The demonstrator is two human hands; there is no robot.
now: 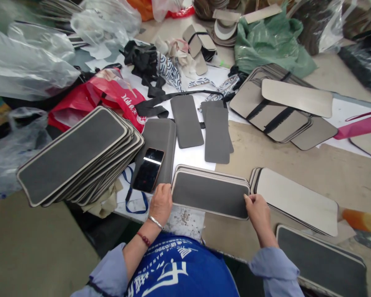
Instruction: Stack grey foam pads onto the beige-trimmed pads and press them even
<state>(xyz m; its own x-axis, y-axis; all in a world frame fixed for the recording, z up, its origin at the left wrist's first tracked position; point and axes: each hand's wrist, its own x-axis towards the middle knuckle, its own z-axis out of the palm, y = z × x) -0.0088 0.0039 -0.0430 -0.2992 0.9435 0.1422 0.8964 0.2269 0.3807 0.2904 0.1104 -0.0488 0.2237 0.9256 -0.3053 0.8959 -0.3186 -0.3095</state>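
Observation:
In front of me is a short stack of rectangular grey panels with pale borders and rounded corners, and the grey panel [210, 194] on top faces up. My left hand [161, 206] is closed at its left end, fingers curled against the edge. At the right end, my right hand [259, 212] pinches the near corner between thumb and fingers. A dark phone [149, 170] lies just beyond my left hand on a thick grey pad [163, 136]. Close to my right hand is a stack of pale beige panels [298, 200].
A tall leaning stack of bordered panels [74, 156] stands at left. Loose grey pieces [187, 121] lie beyond the middle. Strapped beige panels [272, 107], a green bag [268, 45] and a red bag [95, 97] are further back. More grey panels [323, 262] sit at lower right.

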